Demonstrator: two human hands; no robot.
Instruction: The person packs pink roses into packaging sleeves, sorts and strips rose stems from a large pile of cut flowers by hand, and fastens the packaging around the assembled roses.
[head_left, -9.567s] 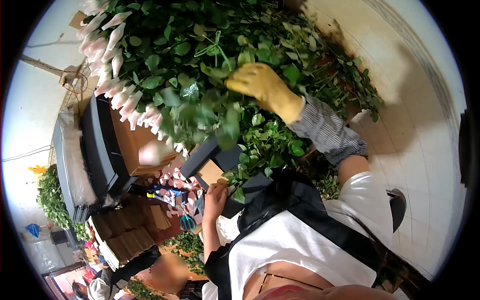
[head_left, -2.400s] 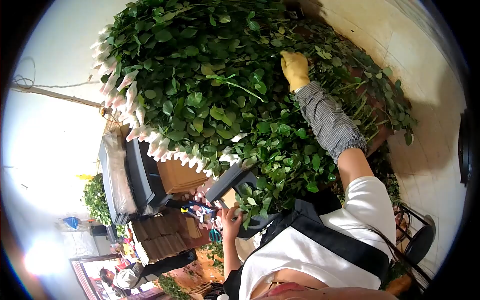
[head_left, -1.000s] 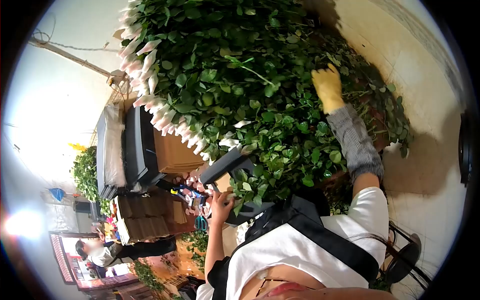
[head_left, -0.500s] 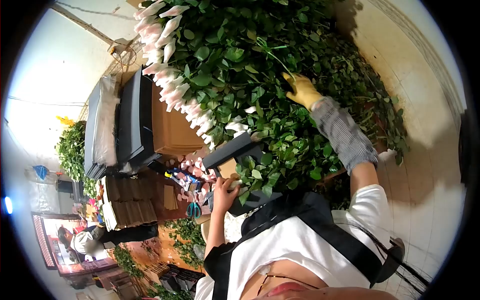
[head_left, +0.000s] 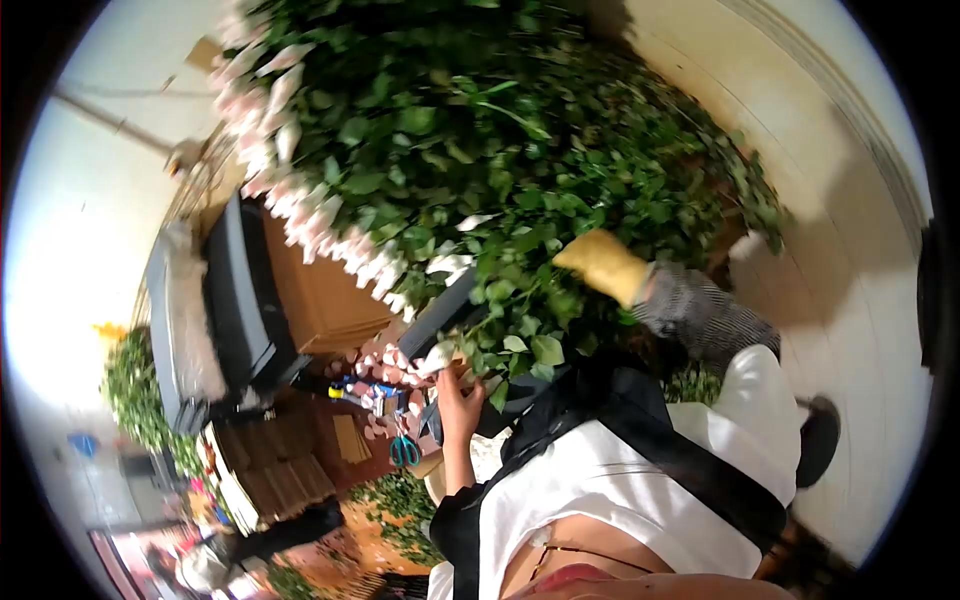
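My bare left hand (head_left: pixel 460 405) is closed around a pale rose (head_left: pixel 437 358), just below its white-wrapped head. Leaves beside the fingers partly cover its stem. My right hand (head_left: pixel 605 268), in a yellow glove and a grey striped sleeve, is closed low over the leafy stems; motion blurs it, and what it grips is hidden. A big heap of roses (head_left: pixel 480 170) spreads before me, pale netted heads (head_left: pixel 315 225) to the left and stems to the right. A dark padded block (head_left: pixel 440 318) stands beside my left hand.
Teal scissors (head_left: pixel 404 451) and loose pink petals (head_left: pixel 375 362) lie left of my left hand. Beyond are cardboard sheets (head_left: pixel 325 290), dark boards (head_left: pixel 245 300) and brown stacks (head_left: pixel 270 465). Another person (head_left: pixel 205 565) is at lower left. A pale wall and floor border the heap on the right.
My right hand has drawn back toward my body and closed. My left hand has shifted slightly, with a rose head now showing at its fingertips. The whole view has turned and moved.
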